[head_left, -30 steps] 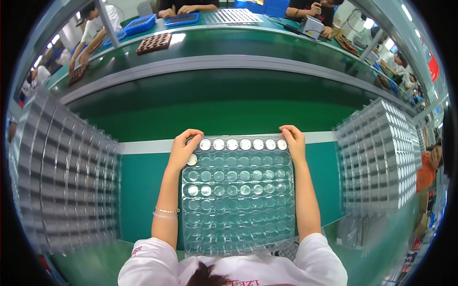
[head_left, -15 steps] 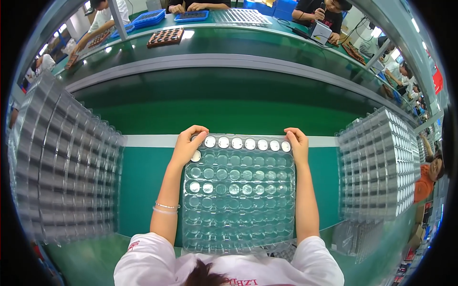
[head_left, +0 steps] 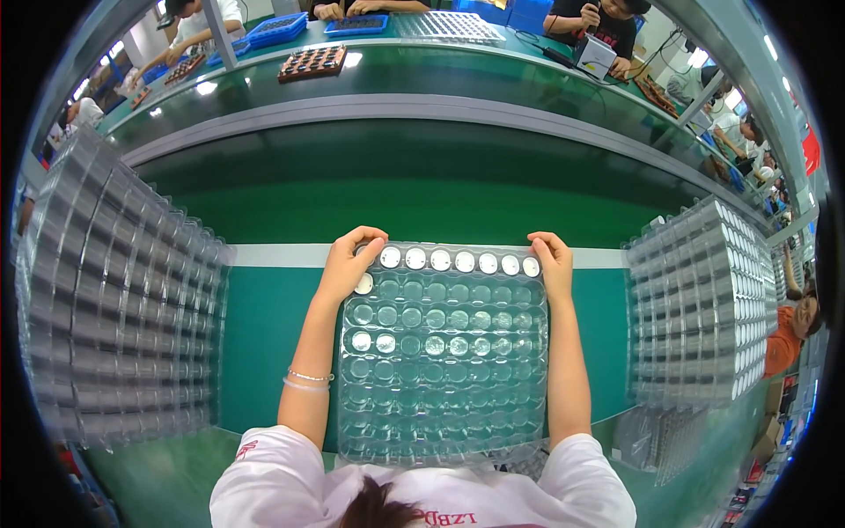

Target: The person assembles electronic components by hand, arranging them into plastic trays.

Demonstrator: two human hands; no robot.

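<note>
A clear plastic blister tray (head_left: 444,374) with rows of round pockets lies in front of me, its near edge close to my body. White round discs (head_left: 440,260) fill its far row, and one more white disc (head_left: 363,283) sits at the left end of the second row. The other pockets hold no white discs; some show bright glare. My left hand (head_left: 352,264) is closed on the far left corner, thumb on top. At the far right corner, my right hand (head_left: 553,262) pinches the rim. The fingers under the tray are hidden.
A tall stack of clear trays (head_left: 123,299) stands at my left. Another stack with white discs (head_left: 700,304) stands at right. Beyond the green table (head_left: 264,339) runs a dark green belt (head_left: 396,167). Across it, people work near a brown slotted tray (head_left: 312,63) and blue trays (head_left: 356,25).
My view has shifted slightly. Both hands keep their hold on the tray's far corners, and the discs stay in the same pockets.
</note>
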